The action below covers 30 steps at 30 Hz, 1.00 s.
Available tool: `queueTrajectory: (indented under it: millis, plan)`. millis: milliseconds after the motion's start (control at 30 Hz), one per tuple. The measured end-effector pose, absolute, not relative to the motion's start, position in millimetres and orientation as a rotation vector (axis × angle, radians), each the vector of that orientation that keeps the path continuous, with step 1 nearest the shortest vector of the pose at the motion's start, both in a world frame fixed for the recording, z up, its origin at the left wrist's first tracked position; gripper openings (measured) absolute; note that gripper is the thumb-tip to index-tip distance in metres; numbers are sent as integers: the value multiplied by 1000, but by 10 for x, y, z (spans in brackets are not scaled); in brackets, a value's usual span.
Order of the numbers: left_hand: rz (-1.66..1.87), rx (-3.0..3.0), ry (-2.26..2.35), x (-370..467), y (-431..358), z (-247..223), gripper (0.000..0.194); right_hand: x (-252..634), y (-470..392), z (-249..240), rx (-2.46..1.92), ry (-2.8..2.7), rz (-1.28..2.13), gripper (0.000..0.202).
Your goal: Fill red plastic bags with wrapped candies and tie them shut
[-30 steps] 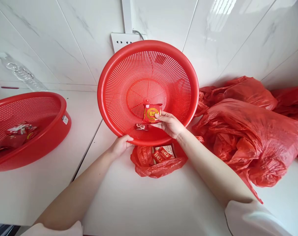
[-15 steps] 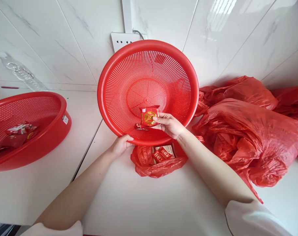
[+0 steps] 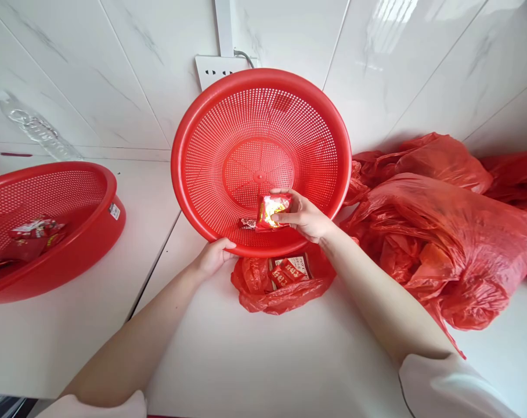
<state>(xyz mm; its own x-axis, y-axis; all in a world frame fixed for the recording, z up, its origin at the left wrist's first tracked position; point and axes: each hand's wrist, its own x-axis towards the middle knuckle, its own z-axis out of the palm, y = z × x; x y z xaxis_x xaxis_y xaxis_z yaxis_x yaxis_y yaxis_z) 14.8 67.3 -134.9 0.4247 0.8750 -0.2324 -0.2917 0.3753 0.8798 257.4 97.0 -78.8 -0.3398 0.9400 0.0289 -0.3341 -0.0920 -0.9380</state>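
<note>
Now, right hand: we hold the packet, best pinched lightly.
Left hand: we grip the tilted basket by its rim, best held firmly against wobble.

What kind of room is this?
It's hard to be sure, but it looks like an indoor work or packing area: there are wall tiles, a socket panel and a white tabletop with red bags.
</note>
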Motion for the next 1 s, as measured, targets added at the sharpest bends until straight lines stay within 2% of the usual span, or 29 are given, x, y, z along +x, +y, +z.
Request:
queueTrajectory:
  millis: [533, 600, 767, 1000]
  plan:
    - [849, 871, 800, 160, 689, -1356, 36, 2706, 977, -678, -856, -1477, 1234, 42]
    - [851, 871, 802, 160, 691, -1352, 36, 2801, 917, -555, -861, -1688, 1225, 39]
    - [850, 870, 821, 176, 677, -1306, 35, 3044, 682, -162, -847, -2481, 1453, 41]
    - [850, 863, 827, 173, 679, -1316, 33, 3040, 689, -247, -1272, -2783, 1251, 26]
